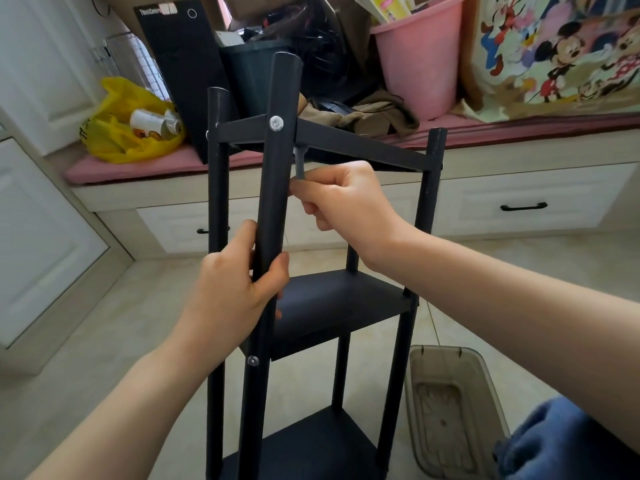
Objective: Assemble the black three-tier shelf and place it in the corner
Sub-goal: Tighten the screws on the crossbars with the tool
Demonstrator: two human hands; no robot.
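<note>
Left hand grips near post of black shelf; right hand pinches grey key under top tier, silver bolt facing camera

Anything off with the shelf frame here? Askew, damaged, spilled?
Nothing damaged or spilled. The near post, gripped by the left hand, slants compared with the left post; that may be the wide lens or a tilted hold. The right hand pinches a grey tool under the top tier.
</note>
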